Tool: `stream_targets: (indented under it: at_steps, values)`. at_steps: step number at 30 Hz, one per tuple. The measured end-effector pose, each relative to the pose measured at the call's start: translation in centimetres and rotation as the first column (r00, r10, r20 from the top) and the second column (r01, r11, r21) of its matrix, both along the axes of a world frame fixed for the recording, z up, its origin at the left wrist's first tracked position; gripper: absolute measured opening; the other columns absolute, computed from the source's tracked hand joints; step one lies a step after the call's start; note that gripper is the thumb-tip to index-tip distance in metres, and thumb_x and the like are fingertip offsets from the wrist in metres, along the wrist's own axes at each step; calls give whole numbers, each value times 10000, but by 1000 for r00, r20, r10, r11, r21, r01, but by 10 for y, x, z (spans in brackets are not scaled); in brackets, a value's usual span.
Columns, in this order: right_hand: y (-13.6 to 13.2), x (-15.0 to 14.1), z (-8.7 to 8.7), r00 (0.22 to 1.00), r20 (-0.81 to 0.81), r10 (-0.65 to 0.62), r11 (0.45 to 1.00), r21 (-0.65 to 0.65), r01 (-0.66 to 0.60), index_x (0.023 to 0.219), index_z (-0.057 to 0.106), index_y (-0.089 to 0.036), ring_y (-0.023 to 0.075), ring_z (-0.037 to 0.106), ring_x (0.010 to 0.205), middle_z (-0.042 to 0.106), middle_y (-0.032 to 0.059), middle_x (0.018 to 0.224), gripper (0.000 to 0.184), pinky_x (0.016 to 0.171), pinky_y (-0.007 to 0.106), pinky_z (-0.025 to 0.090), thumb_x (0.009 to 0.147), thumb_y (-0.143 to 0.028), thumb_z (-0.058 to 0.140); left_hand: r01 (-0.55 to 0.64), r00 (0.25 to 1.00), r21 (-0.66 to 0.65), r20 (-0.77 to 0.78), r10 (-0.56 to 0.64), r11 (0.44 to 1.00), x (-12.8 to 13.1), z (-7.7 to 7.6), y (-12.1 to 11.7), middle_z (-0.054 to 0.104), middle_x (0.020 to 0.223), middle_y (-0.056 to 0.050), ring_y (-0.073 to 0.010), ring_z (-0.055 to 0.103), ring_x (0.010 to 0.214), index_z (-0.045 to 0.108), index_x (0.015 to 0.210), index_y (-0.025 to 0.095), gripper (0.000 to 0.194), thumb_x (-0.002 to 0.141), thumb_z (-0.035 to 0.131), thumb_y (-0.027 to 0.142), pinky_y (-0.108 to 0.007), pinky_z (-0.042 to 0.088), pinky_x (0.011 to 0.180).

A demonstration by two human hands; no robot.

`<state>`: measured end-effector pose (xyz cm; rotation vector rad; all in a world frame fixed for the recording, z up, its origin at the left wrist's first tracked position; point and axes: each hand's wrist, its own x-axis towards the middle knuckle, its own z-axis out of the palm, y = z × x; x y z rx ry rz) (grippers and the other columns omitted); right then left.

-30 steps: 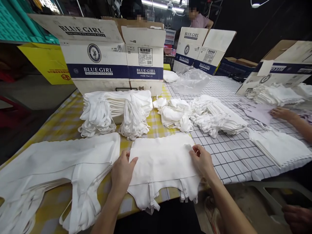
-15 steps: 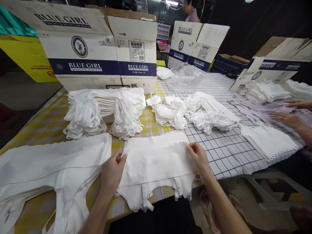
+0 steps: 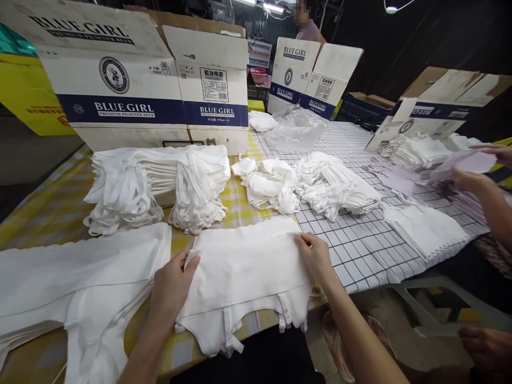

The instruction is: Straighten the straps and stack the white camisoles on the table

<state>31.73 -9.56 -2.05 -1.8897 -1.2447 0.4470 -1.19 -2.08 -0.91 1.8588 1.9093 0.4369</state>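
"Pinching is what both hands are doing: the left hand [image 3: 173, 285] is gripping the upper left corner of a white garment [image 3: 244, 269], and the right hand [image 3: 317, 260] is gripping its upper right edge."

"Where is the garment lying?"

"It is lying spread out directly before the person, at the near side of a table covered partly by a yellow checked cloth [image 3: 48, 202]. Its broad panel is facing up; its strapped side is pointing toward the person's lap."

"How far along is the work looking?"

"Midway with this piece, I am judging: it is lying nearly smooth, yet neither hand is letting go. To its left, a stack of flat white garments [image 3: 92, 266] is waiting or resting; I cannot tell which. Behind, a stack with looped straps [image 3: 196, 170] is sitting in layers, and a crumpled white bundle [image 3: 270, 184] is lying unsorted beside another layered stack [image 3: 340, 184]."

"Is anyone else working?"

"Yes, at the far right a co-worker's hands [image 3: 474, 181] are holding pale lilac cloth [image 3: 466, 164]."
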Motion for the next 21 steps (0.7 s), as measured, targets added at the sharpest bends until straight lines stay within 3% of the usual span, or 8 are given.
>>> stream_targets:
  at_steps: [4, 12, 15, 18, 21]
  values:
    - [-8, -8, -7, 980, 192, -44, 996, 87, 27, 907, 648, -190, 160, 545, 687, 625, 40, 816, 250, 676, 279, 413, 882, -338, 448, -36, 999, 13, 29, 35, 999, -1, -3, -3, 710, 868, -48, -214, 636, 790, 610, 985, 221, 383, 810, 432, 511, -255, 418, 666]
    - [-11, -19, -15, 925, 370, -80, 994, 98, 47, 886, 541, -188, 170, 529, 681, 599, 42, 805, 136, 644, 283, 407, 864, -305, 476, -31, 999, 44, 14, 30, 999, -1, -7, -8, 719, 800, -16, -200, 644, 755, 634, 996, 242, 367, 814, 438, 494, -240, 429, 655]
    - [-13, -22, -15, 941, 330, -78, 993, 106, 46, 876, 534, -188, 154, 514, 665, 590, 33, 805, 122, 635, 268, 401, 861, -293, 473, -20, 1000, 68, 9, 19, 997, -4, -9, -8, 720, 828, -34, -209, 647, 764, 626, 1022, 237, 379, 833, 399, 475, -253, 434, 655]
    - [-16, -21, -12, 971, 224, -78, 997, 38, 71, 860, 544, -194, 135, 472, 579, 551, -14, 678, 139, 572, 250, 378, 827, -327, 521, 7, 1000, 72, 21, -9, 997, -5, -10, -7, 713, 818, -33, -212, 650, 772, 613, 1028, 241, 360, 831, 403, 457, -257, 435, 650]
    - [-16, -15, -7, 981, 196, -16, 997, -74, 31, 670, 531, -195, 125, 414, 520, 472, -36, 562, 186, 513, 246, 325, 793, -334, 543, 41, 998, 26, 38, -41, 999, -5, -6, -5, 707, 810, -27, -217, 650, 769, 611, 1008, 240, 352, 804, 441, 471, -262, 438, 633]
